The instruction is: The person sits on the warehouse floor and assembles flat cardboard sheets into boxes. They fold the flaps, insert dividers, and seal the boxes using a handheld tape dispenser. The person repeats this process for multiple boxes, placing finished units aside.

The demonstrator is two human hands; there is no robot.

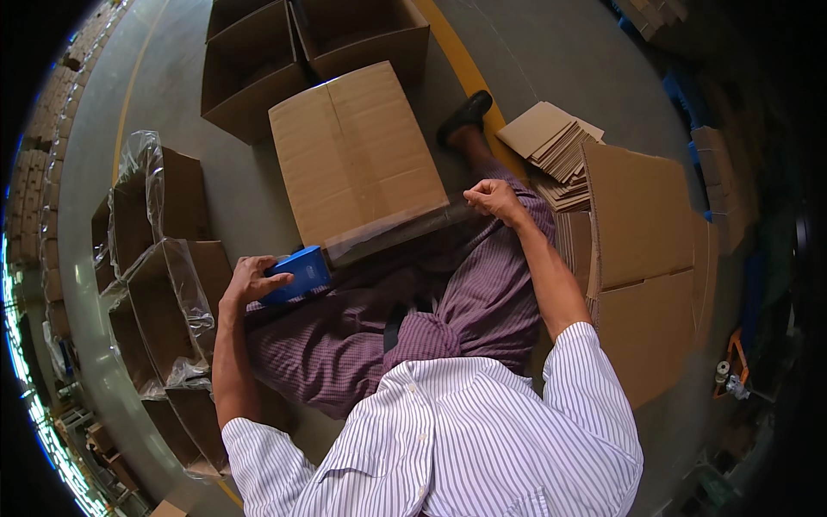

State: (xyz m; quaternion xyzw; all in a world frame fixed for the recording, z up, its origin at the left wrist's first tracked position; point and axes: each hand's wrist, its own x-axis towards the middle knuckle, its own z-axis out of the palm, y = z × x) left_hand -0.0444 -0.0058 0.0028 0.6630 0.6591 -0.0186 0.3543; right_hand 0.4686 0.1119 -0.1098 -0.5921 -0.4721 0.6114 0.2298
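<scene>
Two hands are at work over one closed cardboard box [357,155], which lies tilted against the person's knees with its taped seam running up the middle of its top face. One blue tape dispenser [299,274] sits at the box's near left corner, and the left hand [250,280] is wrapped around it, fingers curled over its top and thumb underneath, so the hand is closed on the tool. A strip of clear tape [392,228] stretches from the dispenser along the box's near edge toward the right. The right hand [494,198] is at the box's near right corner, closed into a loose fist with the knuckles up; it seems to pinch the far end of the tape, though the fingertips are hidden and I cannot tell for sure. So the box lies just beyond both hands, between them, touching the dispenser on one side and the right fist on the other.

Two open empty boxes [284,52] stand side by side on the floor behind the closed one. At least three open boxes lined with clear plastic bags [164,250] stand in a row along the person's left. One stack of flat cardboard sheets [551,142] lies to the right, beside a yellow floor line [457,52], and one large flattened carton [646,258] lies nearer, by the right elbow. One black shoe [465,114] shows past the box's far right corner.
</scene>
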